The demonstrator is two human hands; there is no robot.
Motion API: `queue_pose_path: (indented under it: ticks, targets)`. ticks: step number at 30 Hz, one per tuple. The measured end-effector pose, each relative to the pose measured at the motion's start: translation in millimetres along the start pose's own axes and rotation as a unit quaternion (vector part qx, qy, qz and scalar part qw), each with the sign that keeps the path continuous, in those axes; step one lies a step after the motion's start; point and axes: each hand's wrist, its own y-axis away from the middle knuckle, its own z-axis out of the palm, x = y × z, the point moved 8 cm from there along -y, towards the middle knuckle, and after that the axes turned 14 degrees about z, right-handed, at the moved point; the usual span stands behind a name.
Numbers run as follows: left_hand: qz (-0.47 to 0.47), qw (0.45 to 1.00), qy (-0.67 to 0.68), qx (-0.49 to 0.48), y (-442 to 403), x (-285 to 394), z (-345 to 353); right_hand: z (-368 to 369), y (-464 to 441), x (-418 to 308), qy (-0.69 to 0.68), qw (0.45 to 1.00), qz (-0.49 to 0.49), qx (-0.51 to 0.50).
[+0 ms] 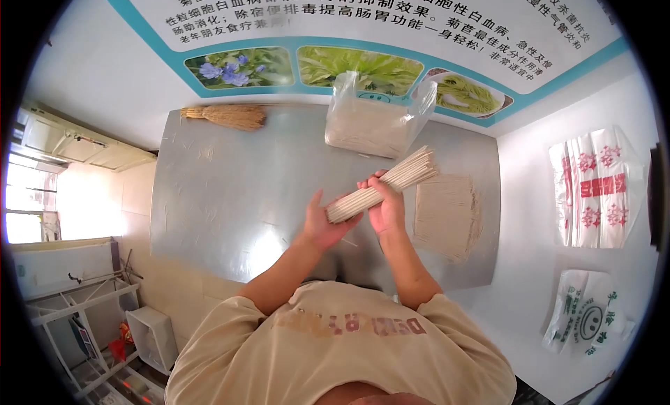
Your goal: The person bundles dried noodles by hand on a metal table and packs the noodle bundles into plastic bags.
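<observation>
A bundle of dried noodles [380, 185], pale and straight, is held slantwise above the metal table. My right hand [387, 208] is closed round its middle, with the fingers wrapped over the strands. At the lower left end, my left hand [329, 227] cradles the bundle against its palm, its thumb sticking up and its fingers partly hidden beneath. The upper right end of the bundle fans out slightly. To the right, a flat stack of the same noodles [447, 216] lies on the table. Behind my hands stands a clear plastic bag [366, 126] with more noodles inside.
The metal table [223, 189] has scattered noodle bits on it. A straw brush [227, 116] lies at its back left. Printed plastic bags [593, 189] hang on the right wall, with more bags [583, 311] below. A white rack [87, 321] and a crate [152, 339] stand at lower left.
</observation>
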Motion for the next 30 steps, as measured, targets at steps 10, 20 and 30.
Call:
queue_pose_path:
  ticks: [10,20,30]
  targets:
    - [0.518,0.686,-0.505,0.075,-83,146,122,128,-57,-194,0.23,0.895,-0.382,-0.027]
    - [0.469,0.774,-0.424,-0.015,-172,164,160,93,-213,-169,0.697,0.691,-0.194,0.007]
    - [0.467,0.804,-0.367,-0.033,-159,174,165,4,-287,-131,0.894,0.444,-0.042,-0.036]
